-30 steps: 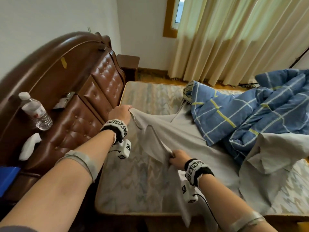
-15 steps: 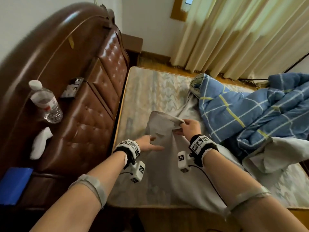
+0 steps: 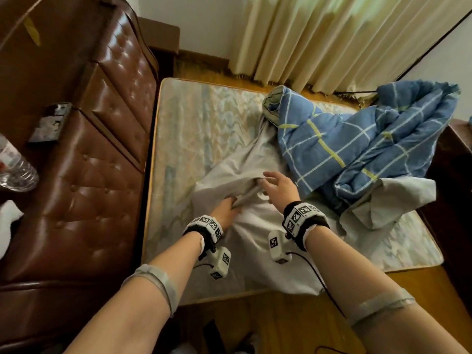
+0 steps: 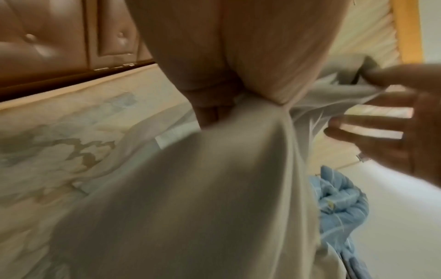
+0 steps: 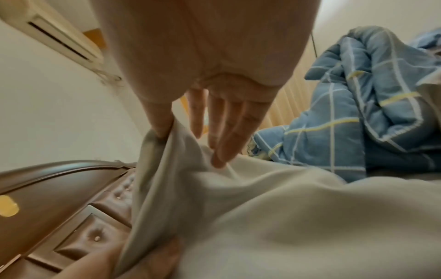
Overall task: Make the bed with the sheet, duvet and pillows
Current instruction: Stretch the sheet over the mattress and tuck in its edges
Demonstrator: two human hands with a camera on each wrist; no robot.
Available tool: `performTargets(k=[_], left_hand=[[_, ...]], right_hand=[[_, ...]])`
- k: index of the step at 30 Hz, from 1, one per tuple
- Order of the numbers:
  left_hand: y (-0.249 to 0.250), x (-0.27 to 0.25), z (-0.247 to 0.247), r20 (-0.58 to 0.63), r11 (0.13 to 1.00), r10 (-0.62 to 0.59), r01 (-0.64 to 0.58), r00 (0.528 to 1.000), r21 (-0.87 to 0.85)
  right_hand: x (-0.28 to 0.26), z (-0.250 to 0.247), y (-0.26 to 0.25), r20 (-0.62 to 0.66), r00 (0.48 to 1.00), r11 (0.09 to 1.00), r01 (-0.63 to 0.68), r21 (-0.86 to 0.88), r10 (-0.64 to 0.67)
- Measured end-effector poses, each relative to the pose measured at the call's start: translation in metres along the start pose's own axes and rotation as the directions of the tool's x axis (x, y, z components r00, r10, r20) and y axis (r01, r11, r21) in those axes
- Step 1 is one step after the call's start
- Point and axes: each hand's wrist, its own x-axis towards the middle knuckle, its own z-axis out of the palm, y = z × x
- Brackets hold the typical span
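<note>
Your left hand gripped a bunched fold of the grey sheet at the near middle of the bare mattress. Your right hand was spread, fingers straight, thumb and fingertips touching the raised fold just beyond the left. The blue checked duvet lay heaped far right, weighing down the sheet's far part. A water bottle stood on the headboard ledge, left.

No legible text, brand or number appears. The wristbands carry black-and-white square marker codes; the water bottle label is too blurred to read.
</note>
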Motion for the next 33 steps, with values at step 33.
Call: performTargets(k=[33], left_hand=[[0.025,0.019,0.045,0.063,0.962,-0.182,0.164,0.981,0.216]], right_hand=[[-0.066,-0.045,0.162,0.294,0.914,0.951,-0.222,-0.216,0.28]])
